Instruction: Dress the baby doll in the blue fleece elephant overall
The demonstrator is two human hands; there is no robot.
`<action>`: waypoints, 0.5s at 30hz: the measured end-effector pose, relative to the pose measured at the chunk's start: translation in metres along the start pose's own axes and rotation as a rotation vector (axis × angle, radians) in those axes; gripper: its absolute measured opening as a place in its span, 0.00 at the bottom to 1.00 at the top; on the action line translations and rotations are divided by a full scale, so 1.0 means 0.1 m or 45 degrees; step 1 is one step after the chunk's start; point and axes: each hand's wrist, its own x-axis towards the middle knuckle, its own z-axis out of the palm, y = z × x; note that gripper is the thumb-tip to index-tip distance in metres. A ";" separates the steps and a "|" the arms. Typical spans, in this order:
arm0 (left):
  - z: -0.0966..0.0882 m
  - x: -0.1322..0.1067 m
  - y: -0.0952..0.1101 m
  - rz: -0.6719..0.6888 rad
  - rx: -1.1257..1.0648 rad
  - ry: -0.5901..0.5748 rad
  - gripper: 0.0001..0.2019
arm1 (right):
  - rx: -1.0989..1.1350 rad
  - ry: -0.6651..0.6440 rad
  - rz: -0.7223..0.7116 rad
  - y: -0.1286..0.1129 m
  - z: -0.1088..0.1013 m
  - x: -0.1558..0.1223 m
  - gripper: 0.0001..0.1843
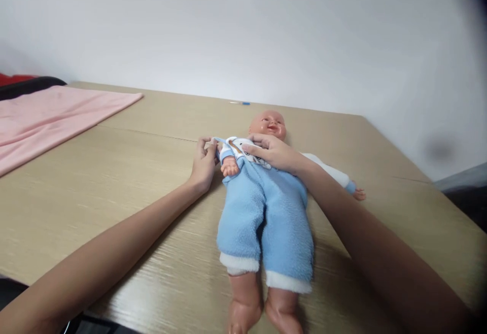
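Doll (272, 189) in printed top (260, 161)

Pink cloth (64, 115) and slim blue-ended stick (245, 103) seen on wood-toned table (152, 171).
The cloth is spread, creased, at frame left; behind it, a black object (45, 81) and a red item (17, 78) are partly shown. The stick is laid upper centre, backed by a pale wall (243, 34).

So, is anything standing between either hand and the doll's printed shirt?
Nothing visible: the right hand lies on the printed shirt, and the left hand is at its side, next to the doll's small hand. The pink cloth lies well off to the left.
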 end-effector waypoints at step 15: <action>-0.01 0.31 0.02 -0.330 -0.132 -0.296 0.21 | 0.574 0.067 0.099 0.23 -0.05 -0.01 0.28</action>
